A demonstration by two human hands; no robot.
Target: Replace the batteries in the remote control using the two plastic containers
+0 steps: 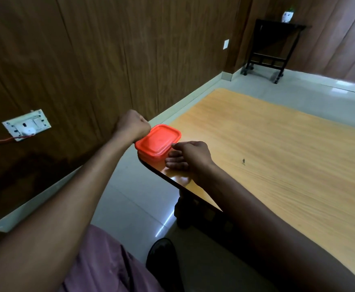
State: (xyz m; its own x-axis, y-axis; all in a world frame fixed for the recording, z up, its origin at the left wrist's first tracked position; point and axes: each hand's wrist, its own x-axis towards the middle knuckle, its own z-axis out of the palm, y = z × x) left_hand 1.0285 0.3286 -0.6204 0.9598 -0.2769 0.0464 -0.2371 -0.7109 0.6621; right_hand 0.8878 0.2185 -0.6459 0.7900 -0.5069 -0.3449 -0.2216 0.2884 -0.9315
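A red plastic container (158, 142) with its lid on sits at the near-left corner of the wooden table (277, 148). My left hand (133, 125) grips its far-left side with curled fingers, most of them hidden behind the box. My right hand (188, 155) holds the near-right corner, thumb on the lid's rim and fingers curled against the side wall. No remote control, batteries or second container are in view.
A wood-panelled wall with a white socket plate (27, 124) and red wire runs along the left. A dark wheeled side table (274, 47) with a small white pot (287, 16) stands at the far corner. My knee and a black shoe (161, 258) are below the table edge.
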